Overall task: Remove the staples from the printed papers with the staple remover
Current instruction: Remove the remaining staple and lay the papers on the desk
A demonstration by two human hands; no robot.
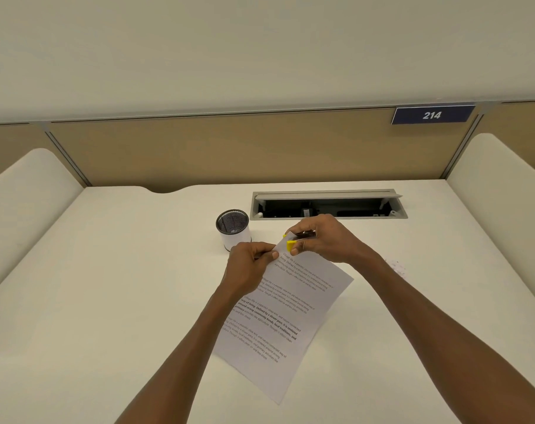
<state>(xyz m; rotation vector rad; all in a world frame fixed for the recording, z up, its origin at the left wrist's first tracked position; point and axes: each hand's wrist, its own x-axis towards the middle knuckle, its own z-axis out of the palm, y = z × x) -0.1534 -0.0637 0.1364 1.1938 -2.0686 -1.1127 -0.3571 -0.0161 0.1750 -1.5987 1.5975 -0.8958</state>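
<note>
The printed papers (287, 313) lie slanted on the white desk, their far top corner lifted off the surface. My left hand (249, 266) pinches that corner from the left side. My right hand (319, 238) grips the yellow staple remover (291, 244), whose jaws sit at the same corner of the papers. The staple itself is too small to make out.
A mesh-lined pen cup (233, 229) stands just left of my hands. Behind them is an open cable tray (327, 205) set into the desk (107, 286). A small speckled scrap (396, 266) lies to the right. Padded side panels flank the desk.
</note>
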